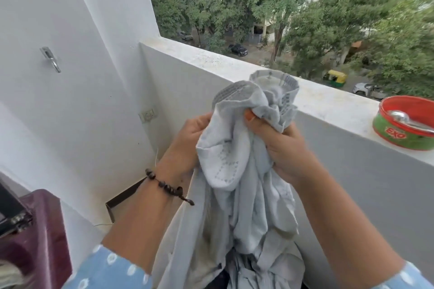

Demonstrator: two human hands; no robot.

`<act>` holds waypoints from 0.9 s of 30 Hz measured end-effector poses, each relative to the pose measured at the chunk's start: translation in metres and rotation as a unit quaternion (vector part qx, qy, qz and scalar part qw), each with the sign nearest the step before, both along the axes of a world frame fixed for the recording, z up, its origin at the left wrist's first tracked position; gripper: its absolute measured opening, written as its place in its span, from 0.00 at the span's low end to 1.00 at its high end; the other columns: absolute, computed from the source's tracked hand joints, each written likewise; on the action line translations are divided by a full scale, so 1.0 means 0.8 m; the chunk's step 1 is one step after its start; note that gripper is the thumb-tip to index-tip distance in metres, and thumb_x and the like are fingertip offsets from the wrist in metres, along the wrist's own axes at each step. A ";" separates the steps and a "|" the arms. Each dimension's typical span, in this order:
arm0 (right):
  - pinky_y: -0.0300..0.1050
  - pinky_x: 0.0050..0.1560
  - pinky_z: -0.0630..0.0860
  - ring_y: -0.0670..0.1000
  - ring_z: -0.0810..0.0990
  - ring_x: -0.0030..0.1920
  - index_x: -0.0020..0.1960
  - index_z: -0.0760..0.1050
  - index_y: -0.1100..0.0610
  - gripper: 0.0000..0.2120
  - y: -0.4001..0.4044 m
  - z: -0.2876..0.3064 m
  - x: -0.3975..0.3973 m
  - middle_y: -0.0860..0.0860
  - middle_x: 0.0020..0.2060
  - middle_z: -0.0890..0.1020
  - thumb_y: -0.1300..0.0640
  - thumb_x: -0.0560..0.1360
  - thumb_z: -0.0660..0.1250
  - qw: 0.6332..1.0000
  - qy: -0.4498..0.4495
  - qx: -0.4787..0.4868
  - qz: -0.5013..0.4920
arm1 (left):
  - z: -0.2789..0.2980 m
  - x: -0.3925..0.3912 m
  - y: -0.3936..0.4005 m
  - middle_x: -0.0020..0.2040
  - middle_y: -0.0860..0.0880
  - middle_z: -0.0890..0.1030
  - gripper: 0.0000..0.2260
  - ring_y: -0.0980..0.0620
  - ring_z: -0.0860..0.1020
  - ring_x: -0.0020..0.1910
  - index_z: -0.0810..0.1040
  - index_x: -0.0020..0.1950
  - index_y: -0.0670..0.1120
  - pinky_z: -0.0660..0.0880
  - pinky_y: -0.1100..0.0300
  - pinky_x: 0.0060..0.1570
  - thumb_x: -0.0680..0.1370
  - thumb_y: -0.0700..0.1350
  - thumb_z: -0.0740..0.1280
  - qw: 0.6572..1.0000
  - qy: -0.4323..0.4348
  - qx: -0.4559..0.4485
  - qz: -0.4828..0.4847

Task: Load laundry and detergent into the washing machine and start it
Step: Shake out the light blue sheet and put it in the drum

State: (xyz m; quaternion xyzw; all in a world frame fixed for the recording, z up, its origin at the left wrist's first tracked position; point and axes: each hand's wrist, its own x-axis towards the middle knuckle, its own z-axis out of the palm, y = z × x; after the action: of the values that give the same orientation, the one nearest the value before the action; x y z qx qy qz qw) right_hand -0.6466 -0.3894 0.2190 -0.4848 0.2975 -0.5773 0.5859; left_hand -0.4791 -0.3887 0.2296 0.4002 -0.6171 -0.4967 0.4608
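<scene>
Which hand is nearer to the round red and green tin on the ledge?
Right. The right hand grips the pale grey garment just left of the round red and green tin; the left hand, holding the same garment, is further left.

Soft, matt, crumpled pale-grey cloth garment (pixel 239 171) with woven dotted pattern. Glossy maroon plastic on the washing machine (pixel 44 230). Matt painted ledge (pixel 234 63), speckled and rough. Shiny metal spoon (pixel 404 117) (polished, reflective) in a glossy printed tub (pixel 399 134).
</scene>
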 end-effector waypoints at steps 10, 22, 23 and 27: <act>0.42 0.48 0.81 0.48 0.85 0.47 0.51 0.81 0.60 0.12 0.010 0.008 -0.013 0.51 0.45 0.87 0.69 0.70 0.73 0.991 0.127 -0.010 0.027 | -0.008 0.004 -0.003 0.48 0.36 0.82 0.15 0.44 0.79 0.45 0.71 0.59 0.44 0.76 0.52 0.43 0.76 0.48 0.69 1.000 0.024 -0.002 -0.020; 0.49 0.53 0.81 0.51 0.84 0.53 0.46 0.81 0.53 0.08 0.018 0.085 -0.057 0.47 0.43 0.86 0.63 0.69 0.73 0.985 -0.022 -0.095 -0.144 | -0.140 0.076 0.058 0.45 0.49 0.86 0.23 0.47 0.84 0.45 0.84 0.45 0.53 0.79 0.42 0.50 0.64 0.69 0.71 0.960 -0.259 0.098 0.035; 0.49 0.53 0.81 0.51 0.84 0.53 0.45 0.81 0.53 0.08 0.018 0.089 -0.062 0.47 0.43 0.86 0.64 0.71 0.72 0.982 -0.039 -0.100 -0.153 | -0.142 0.085 0.057 0.44 0.48 0.86 0.25 0.46 0.84 0.45 0.84 0.44 0.52 0.79 0.43 0.48 0.63 0.72 0.70 0.962 -0.247 0.096 0.060; 0.49 0.53 0.81 0.51 0.84 0.53 0.48 0.79 0.55 0.07 0.013 0.088 -0.069 0.47 0.44 0.86 0.65 0.73 0.70 0.979 -0.056 -0.081 -0.177 | -0.111 0.104 0.047 0.44 0.45 0.86 0.24 0.46 0.83 0.44 0.85 0.47 0.49 0.77 0.57 0.40 0.69 0.69 0.69 0.975 -0.064 0.087 0.192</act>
State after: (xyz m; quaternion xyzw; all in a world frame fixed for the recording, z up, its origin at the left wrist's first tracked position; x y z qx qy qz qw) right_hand -0.7015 -0.3793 0.2897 -0.4372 0.2978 -0.7201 0.4490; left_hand -0.3955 -0.3507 0.1410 0.5807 -0.5117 -0.4237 0.4705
